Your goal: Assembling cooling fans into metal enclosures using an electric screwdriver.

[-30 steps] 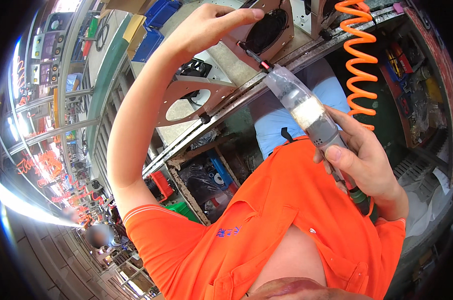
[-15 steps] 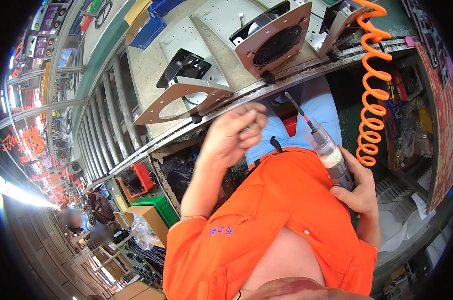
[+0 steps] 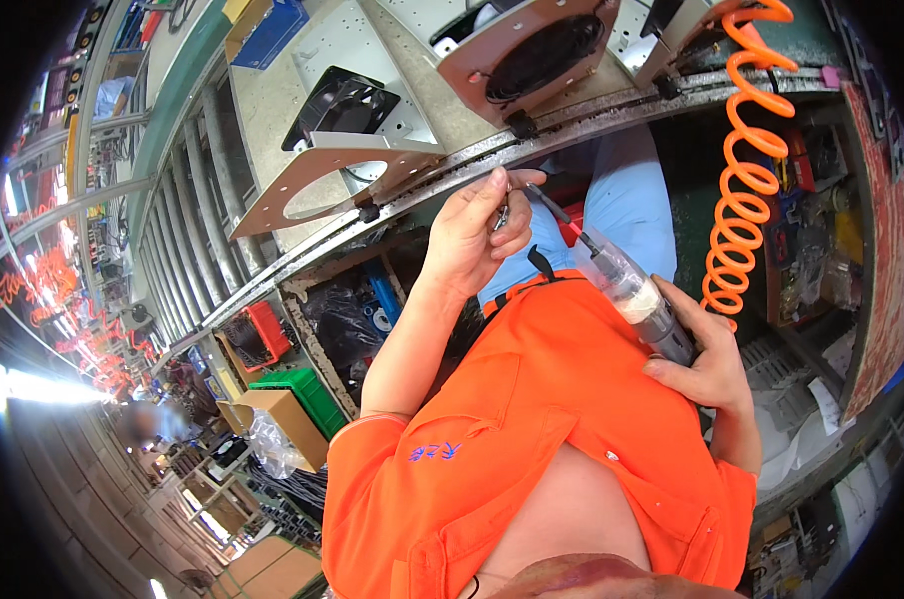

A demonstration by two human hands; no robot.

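My left hand [image 3: 474, 228] is raised in front of the bench edge, fingers curled around small shiny metal pieces that look like screws [image 3: 502, 217]. Thumb and forefinger come together close to the driver's tip. My right hand [image 3: 709, 351] grips a power screwdriver [image 3: 643, 307] with a clear plastic sleeve, its long bit pointing up and left towards the left hand. Whether the tip touches a screw, I cannot tell. Beyond the left hand stands a tan metal panel [image 3: 262, 205] with a large round hole, and behind it a black fan [image 3: 340, 105].
Another tan panel with a fan [image 3: 537, 58] stands further right on the bench. An orange coiled hose [image 3: 743, 200] hangs at the right. Rollers [image 3: 215, 190] run along the left. Below the bench are a green bin [image 3: 297, 399], a red bin [image 3: 266, 332] and a cardboard box [image 3: 297, 429].
My left hand has risen slightly, its fingertips meeting near the driver's tip. The driver has shifted a little up and left. The bench has slid left and up in view.
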